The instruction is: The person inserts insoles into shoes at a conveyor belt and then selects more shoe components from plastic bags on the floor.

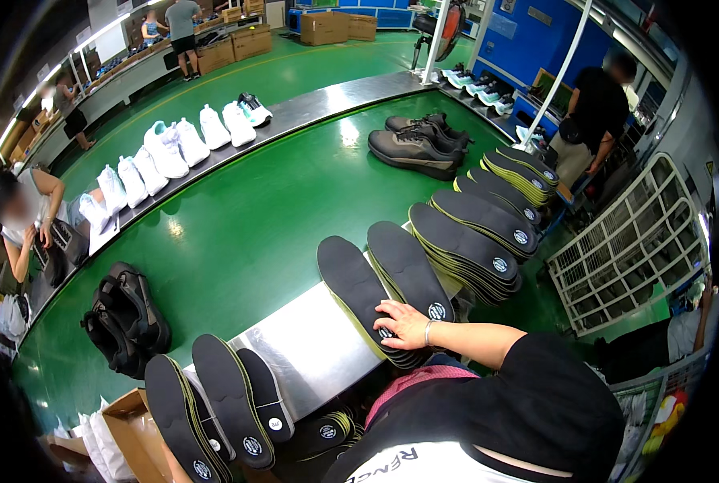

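Note:
My right hand [405, 325] reaches in from the right and lies on the heel of a black insole [351, 278], its fingers apart and slightly curved. That insole tops a stack with yellow-green edges, and another insole stack [407, 270] stands right beside it. Of my left arm only a strip of skin shows at the lower edge, behind the insoles at the lower left; the left hand's fingers are hidden. Beside that strip stand a black insole stack [173, 410] and a second insole stack [229, 394]. Smaller black insoles [261, 386] with white round labels sit against them.
More insole stacks [464, 241] line the right of the metal ledge [295, 346]. Dark shoes [130, 314] and brown-grey shoes [416, 149] stand on the green belt [238, 233]. White shoes [162, 153] line its far rim. A carton [130, 423] is lower left; a wire rack [633, 241] stands right. Co-workers are around.

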{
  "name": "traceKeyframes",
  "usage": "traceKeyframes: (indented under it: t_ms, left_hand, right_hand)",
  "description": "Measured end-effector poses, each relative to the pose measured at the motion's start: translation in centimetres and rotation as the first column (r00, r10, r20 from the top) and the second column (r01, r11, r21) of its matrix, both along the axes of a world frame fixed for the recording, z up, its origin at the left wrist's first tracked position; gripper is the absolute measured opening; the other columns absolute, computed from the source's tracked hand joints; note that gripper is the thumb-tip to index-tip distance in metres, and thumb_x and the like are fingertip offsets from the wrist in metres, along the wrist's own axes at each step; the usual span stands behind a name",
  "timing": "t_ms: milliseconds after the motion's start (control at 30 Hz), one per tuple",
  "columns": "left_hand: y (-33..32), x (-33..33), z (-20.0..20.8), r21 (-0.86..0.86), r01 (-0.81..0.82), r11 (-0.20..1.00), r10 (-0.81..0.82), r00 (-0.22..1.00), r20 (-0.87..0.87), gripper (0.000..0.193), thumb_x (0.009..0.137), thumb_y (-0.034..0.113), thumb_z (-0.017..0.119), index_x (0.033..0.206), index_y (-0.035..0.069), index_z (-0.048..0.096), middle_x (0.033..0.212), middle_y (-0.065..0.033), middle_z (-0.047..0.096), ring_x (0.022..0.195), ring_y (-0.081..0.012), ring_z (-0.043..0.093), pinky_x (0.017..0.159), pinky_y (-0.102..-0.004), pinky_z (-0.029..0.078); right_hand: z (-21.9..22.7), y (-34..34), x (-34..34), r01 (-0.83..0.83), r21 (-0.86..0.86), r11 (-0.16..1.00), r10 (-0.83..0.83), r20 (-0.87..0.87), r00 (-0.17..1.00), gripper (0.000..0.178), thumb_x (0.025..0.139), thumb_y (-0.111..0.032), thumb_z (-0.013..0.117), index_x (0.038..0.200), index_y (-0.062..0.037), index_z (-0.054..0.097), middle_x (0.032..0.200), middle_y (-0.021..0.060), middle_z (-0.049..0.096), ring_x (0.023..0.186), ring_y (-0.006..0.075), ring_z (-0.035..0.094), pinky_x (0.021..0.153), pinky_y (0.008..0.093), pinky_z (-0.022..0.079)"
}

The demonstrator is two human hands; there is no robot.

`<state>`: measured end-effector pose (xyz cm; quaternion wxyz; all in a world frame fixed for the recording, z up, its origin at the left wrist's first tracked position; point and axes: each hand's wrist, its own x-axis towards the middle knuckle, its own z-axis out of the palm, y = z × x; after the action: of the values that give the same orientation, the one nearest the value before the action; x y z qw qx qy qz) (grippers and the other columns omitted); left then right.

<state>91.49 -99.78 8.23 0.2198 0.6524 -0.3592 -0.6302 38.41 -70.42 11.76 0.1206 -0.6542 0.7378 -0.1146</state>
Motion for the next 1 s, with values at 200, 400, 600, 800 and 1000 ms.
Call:
traceKeyframes:
  t_ms: [200,400,600,800,1000]
  left_hand:
    - [-0.1,0.3,0.2,-0.037,-0.035,0.999,0.036,0.998,0.048,0.019,0.082,0.009,0.038,0.091,-0.001,0.052,0.084,-0.0060,0.054,0.070,-0.0127,0.052,0.063,-0.0233,0.042]
    - [-1.3,2.3,2.7,-0.240,-0.109,0.965,0.124,0.991,0.047,0.018,0.083,0.008,0.038,0.090,-0.001,0.052,0.083,-0.0058,0.054,0.069,-0.0117,0.051,0.062,-0.0223,0.042]
    - [-0.6,3.8,8.0,-0.518,-0.266,0.813,0.289,0.957,-0.038,0.035,0.081,0.024,0.044,0.107,0.000,0.041,0.105,-0.0077,0.045,0.085,-0.0134,0.045,0.075,-0.0307,0.036]
    - [3.9,-2.7,17.4,-0.681,-0.294,0.671,0.199,0.956,-0.217,0.039,0.084,0.025,0.044,0.115,0.001,0.038,0.108,-0.0098,0.046,0.093,-0.0165,0.043,0.081,-0.0329,0.035]
    - [11.3,-16.5,23.2,-0.767,0.412,0.492,-0.434,0.880,0.195,0.022,0.083,0.003,0.040,0.105,0.001,0.045,0.093,-0.0081,0.051,0.082,-0.0136,0.048,0.073,-0.0245,0.040]
  right_hand:
    - [-0.3,-0.9,-0.1,-0.006,-0.068,0.998,0.007,0.026,1.000,0.033,0.073,-0.033,0.054,0.100,-0.0166,0.046,0.117,0.0115,0.034,0.116,0.0299,0.027,0.091,0.0412,0.028]
    - [0.3,-0.2,0.0,0.020,-0.037,0.999,-0.020,-0.002,1.000,0.034,0.071,-0.034,0.054,0.100,-0.0172,0.046,0.117,0.0119,0.035,0.115,0.0299,0.028,0.092,0.0414,0.027]
    - [-0.1,-0.5,-0.1,0.003,-0.031,1.000,-0.002,0.004,1.000,0.034,0.074,-0.036,0.051,0.101,-0.0177,0.046,0.117,0.0117,0.034,0.116,0.0297,0.027,0.092,0.0410,0.026]
    - [0.4,-0.1,-0.6,0.016,0.034,0.999,-0.017,0.018,1.000,0.035,0.074,-0.037,0.051,0.102,-0.0177,0.046,0.118,0.0128,0.034,0.116,0.0303,0.026,0.093,0.0415,0.024]
    - [6.2,-3.6,1.0,-0.030,-0.174,0.984,0.105,0.440,0.892,0.036,0.074,-0.029,0.055,0.102,-0.0080,0.048,0.107,0.0143,0.046,0.106,0.0272,0.039,0.088,0.0369,0.029]
